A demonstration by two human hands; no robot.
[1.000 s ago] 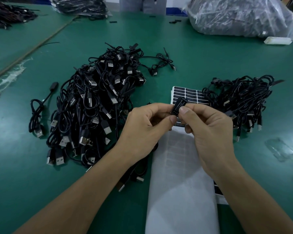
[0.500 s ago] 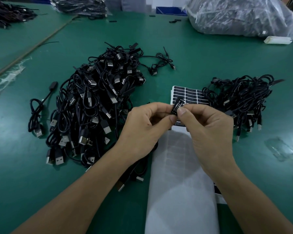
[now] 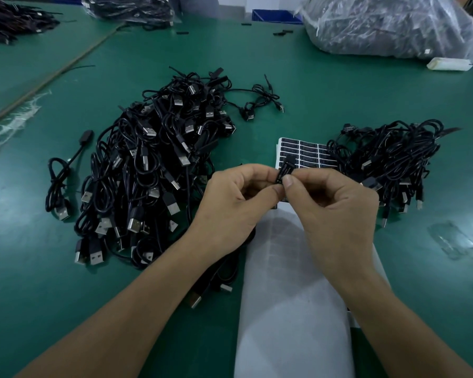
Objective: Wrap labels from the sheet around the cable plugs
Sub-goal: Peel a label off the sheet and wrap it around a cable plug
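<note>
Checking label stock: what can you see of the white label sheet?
The long white label sheet lies flat on the green table. Its near part is bare, with faint outlines where labels were; its far end holds rows of black rectangular labels with white print. A pile of black cables covers its far right corner. The left hand and right hand hide its middle.

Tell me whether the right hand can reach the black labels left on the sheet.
Probably yes: the labels lie uncovered just beyond the right hand, though it must first let go of the plug it pinches.
</note>
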